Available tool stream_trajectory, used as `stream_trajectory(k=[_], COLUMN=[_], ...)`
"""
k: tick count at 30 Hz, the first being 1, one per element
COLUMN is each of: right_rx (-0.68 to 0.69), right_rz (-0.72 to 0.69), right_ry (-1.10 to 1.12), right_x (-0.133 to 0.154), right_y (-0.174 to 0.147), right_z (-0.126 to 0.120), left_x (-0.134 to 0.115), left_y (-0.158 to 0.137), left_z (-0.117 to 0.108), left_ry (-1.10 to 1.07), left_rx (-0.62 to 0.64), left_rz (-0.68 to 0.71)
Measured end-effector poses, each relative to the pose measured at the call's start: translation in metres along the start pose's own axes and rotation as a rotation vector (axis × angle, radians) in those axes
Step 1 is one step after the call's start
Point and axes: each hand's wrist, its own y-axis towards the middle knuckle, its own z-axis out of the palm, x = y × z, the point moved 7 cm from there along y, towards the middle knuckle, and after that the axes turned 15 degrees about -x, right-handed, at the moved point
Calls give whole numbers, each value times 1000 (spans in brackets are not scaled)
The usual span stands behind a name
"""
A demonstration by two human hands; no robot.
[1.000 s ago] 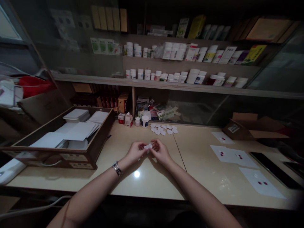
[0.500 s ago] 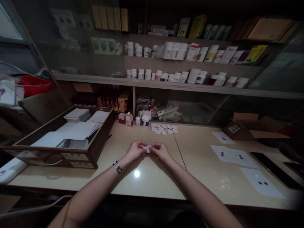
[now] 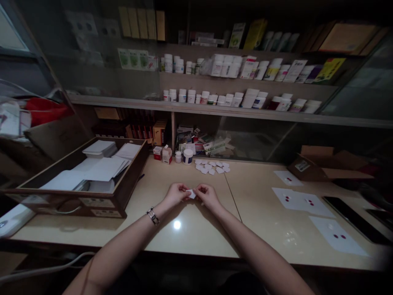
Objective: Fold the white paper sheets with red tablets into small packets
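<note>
Between my two hands is a small folded white paper packet [image 3: 192, 194], held just above the table. My left hand [image 3: 177, 194] pinches its left side with thumb and fingers. On the other side my right hand [image 3: 208, 196] has its fingers closed at the packet's right edge. Beyond my hands lie several similar folded paper packets [image 3: 211, 166] in a loose group. To the right, flat white paper sheets [image 3: 336, 235] carry small dark red tablets [image 3: 310, 202] and some pale ones.
A wooden drawer [image 3: 130, 184] full of white paper stands at left. Small boxes [image 3: 167, 155] and white bottles [image 3: 188, 157] are at the back, below shelves of medicine bottles. At right are a black phone [image 3: 353, 217] and an open cardboard box [image 3: 310, 168].
The white paper packet has turned slightly between my fingers and shows a flatter face. Both hands stay in nearly the same place.
</note>
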Motion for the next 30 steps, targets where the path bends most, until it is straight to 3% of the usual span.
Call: stream_trajectory(k=[7,16,23,30], right_rx=[12,-5,-38,-2], right_rz=[56,73,69,80], right_ry=[17,58,142,58], right_x=[-5,-5,0,-5], right_y=[3,2,1,4], right_z=[-1,-2,-3,-1], left_x=[15,5,-14,-6], left_y=[5,6,-4,-4], left_z=[-1,-1,-2,1], left_ry=[44,65,37,51], left_rx=[50,-16,-96,-16], left_rz=[-133,-4,250,137])
